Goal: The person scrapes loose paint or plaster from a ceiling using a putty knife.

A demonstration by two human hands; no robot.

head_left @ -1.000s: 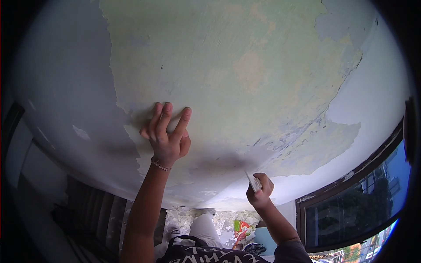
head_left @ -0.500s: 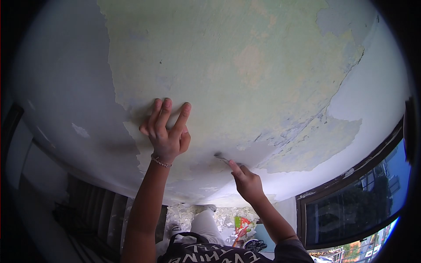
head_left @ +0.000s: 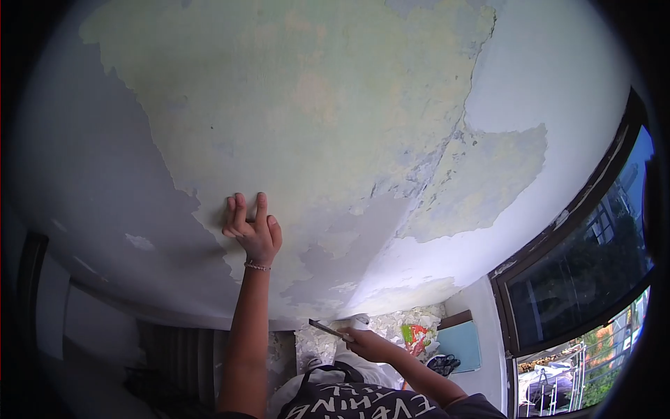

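My left hand (head_left: pixel 254 236) reaches up with its fingers stretched out and their tips against the wall (head_left: pixel 293 133), where pale green shows between areas of grey-white paint with ragged edges. A bracelet circles that wrist. Lower and to the right, my right hand (head_left: pixel 370 345) is closed around the handle of a scraper (head_left: pixel 328 329). Its flat blade points left, in front of the bottom of the wall and over paint flakes (head_left: pixel 317 346) on the floor. Part of the handle is hidden in my fingers.
At the right is a dark-framed window (head_left: pixel 583 258), with a railing (head_left: pixel 579 370) outside. Near my right arm lie a red and green item (head_left: pixel 414 338), a light blue panel (head_left: pixel 460 347) and a dark shoe (head_left: pixel 442 364). Stairs (head_left: pixel 178 356) are at lower left.
My right hand has lowered the scraper from the wall to near the floor. My left hand stays on the wall, its fingers drawn closer together. The view has shifted.
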